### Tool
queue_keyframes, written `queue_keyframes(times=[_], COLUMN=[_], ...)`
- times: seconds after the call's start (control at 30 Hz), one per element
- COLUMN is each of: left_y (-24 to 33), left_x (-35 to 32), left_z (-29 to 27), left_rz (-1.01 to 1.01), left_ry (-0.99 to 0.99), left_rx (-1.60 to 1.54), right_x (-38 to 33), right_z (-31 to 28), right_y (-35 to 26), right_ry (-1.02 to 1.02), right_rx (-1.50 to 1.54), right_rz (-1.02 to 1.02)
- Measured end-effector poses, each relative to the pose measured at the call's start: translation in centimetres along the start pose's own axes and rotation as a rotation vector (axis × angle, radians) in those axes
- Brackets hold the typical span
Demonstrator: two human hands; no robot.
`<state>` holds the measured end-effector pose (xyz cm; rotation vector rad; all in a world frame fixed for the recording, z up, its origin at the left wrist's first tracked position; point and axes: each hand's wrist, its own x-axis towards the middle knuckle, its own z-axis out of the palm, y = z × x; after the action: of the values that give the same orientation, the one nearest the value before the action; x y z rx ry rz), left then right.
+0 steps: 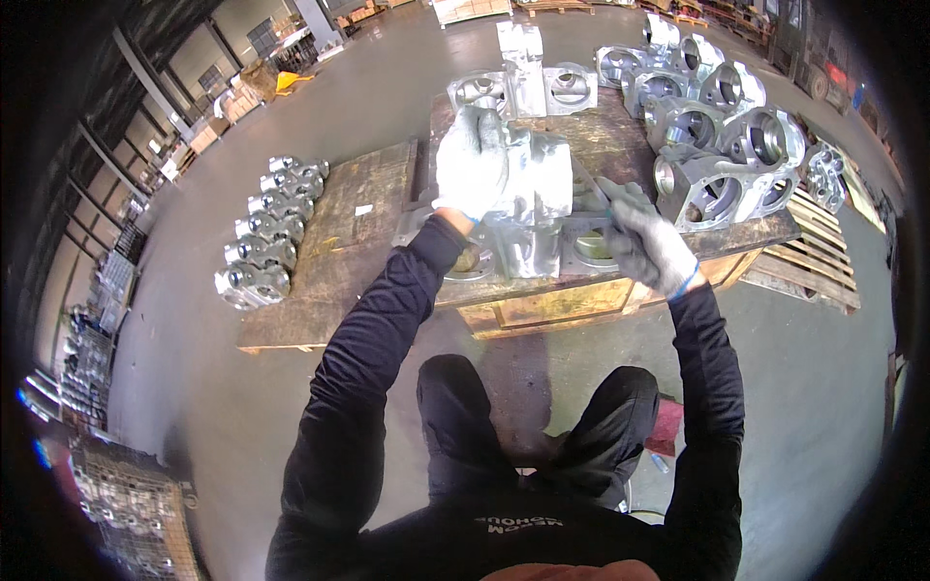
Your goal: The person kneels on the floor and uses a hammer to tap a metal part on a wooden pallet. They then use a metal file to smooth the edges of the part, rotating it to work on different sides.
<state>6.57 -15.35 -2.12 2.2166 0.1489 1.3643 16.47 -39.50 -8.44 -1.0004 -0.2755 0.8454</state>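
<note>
A bright silver metal casting point(542, 179) stands on top of other castings at the near edge of the wooden table. My left hand point(472, 165), in a white work glove, is closed round its left side, though glare washes out the fingers. In my gloved right hand point(644, 242) is a thin, flat, file-like tool point(591, 182); its tip points up toward the casting's right side. Whether the tip touches the metal I cannot tell. Below, a casting with a round bore point(591, 244) lies under my right hand.
A row of small silver castings point(266, 232) lines the left of the wooden table point(339, 218). Large bored castings point(712, 145) crowd its right side, and more stand behind point(523, 82). A slatted pallet point(809, 257) lies at the right. A wire crate point(136, 504) stands lower left.
</note>
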Motion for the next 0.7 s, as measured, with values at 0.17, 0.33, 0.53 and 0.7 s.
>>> queue_keyframes(times=[0.17,0.33,0.53,0.7], left_y=[-0.6,-0.6,-1.3,-2.7], left_x=[-0.1,-0.3,-0.5,-4.0], left_z=[0.1,0.5,-0.2,-2.1], left_rz=[-0.026,-0.115,-0.222,-0.430], left_ry=[0.061,0.115,0.050,0.058], left_rx=[-0.029,-0.083,-0.112,-0.336], right_x=[1.3,-1.3,0.2,-5.3], right_z=[0.9,0.9,3.2,1.2], right_y=[-2.2,-2.1,-1.5,-0.8], right_ry=[-0.267,-0.165,-0.184,-0.122], right_rx=[-0.240,-0.347,-0.508,-0.637], right_rz=[-0.039,-0.129,-0.407,-0.361])
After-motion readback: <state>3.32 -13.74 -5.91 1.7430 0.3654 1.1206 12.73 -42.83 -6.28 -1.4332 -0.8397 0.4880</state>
